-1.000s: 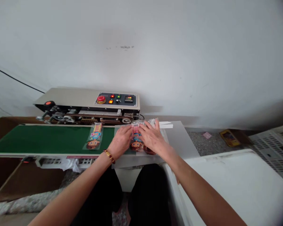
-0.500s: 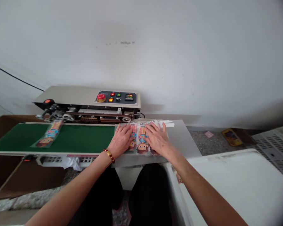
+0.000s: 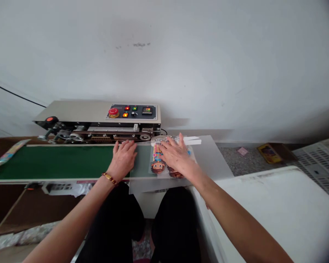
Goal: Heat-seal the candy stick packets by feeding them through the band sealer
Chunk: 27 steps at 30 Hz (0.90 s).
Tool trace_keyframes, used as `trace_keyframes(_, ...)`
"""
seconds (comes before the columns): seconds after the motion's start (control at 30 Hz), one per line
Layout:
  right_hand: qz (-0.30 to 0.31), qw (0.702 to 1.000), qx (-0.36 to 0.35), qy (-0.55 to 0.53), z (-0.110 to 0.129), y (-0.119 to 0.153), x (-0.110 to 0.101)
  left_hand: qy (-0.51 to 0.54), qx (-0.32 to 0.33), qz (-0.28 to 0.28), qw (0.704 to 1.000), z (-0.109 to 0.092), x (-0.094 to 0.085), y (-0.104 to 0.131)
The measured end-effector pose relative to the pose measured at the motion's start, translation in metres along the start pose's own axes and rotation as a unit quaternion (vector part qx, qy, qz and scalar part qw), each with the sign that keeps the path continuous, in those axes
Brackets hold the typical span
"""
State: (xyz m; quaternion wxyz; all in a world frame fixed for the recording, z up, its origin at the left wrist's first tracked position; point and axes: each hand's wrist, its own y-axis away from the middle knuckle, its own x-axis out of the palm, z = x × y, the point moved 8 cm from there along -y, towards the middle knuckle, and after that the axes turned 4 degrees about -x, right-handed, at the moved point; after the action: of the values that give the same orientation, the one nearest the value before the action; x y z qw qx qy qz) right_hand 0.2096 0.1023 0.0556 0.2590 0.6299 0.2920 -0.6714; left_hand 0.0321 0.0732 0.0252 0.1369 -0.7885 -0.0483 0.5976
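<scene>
My left hand (image 3: pixel 123 157) lies palm down with fingers stretched over the right end of the green conveyor belt (image 3: pixel 71 164), close to the rollers of a band sealer (image 3: pixel 98 113). Whatever is under that palm is hidden. Spread flat, my right hand (image 3: pixel 178 155) rests on printed clear plastic packets on a translucent sheet (image 3: pixel 212 159). One packet (image 3: pixel 157 164) with a cartoon face shows left of its fingers. Another packet (image 3: pixel 12 152) sits tilted at the belt's far left end.
The control panel (image 3: pixel 131 112) has lit buttons and a red knob. A cardboard box (image 3: pixel 16 212) stands below the belt at left. To the right are a white surface (image 3: pixel 274 204), a yellow box (image 3: pixel 268 153) on the floor and a grey slatted crate (image 3: pixel 320 164).
My left hand has moved left off the packets to the belt. The packet on the belt has travelled to its left end. My right hand has shifted slightly left, still on the packets.
</scene>
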Motion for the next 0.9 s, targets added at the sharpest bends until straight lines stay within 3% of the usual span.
trace_keyframes(0.13,-0.006,1.0,0.018,-0.012,-0.003,0.002,-0.001,0.055,0.103,0.041,0.992,-0.067,0.018,-0.003)
trace_keyframes(0.23,-0.019,0.999,0.041,-0.007,-0.015,0.014,-0.001,0.06,0.109,0.055,0.991,-0.085,0.031,-0.004)
trace_keyframes(0.37,-0.022,0.998,0.05,0.002,-0.024,0.025,0.004,0.047,0.076,0.046,0.995,-0.048,0.027,-0.001)
trace_keyframes(0.5,-0.007,1.0,0.029,0.001,-0.01,0.013,0.009,0.032,0.049,0.047,0.997,0.002,0.01,0.007)
trace_keyframes(0.6,-0.001,1.0,0.01,-0.012,0.005,-0.002,0.007,-0.002,-0.001,-0.001,1.0,0.014,-0.005,0.012)
trace_keyframes(0.67,-0.008,1.0,0.009,-0.023,0.01,-0.007,0.004,0.007,0.003,-0.017,1.0,-0.004,-0.005,0.012)
trace_keyframes(0.8,-0.017,0.999,0.037,-0.021,-0.001,0.007,-0.003,0.08,0.075,0.017,0.994,-0.069,0.018,0.001)
trace_keyframes(0.9,-0.011,0.998,0.061,0.004,-0.016,0.027,-0.001,0.089,0.104,0.042,0.99,-0.09,0.033,-0.01)
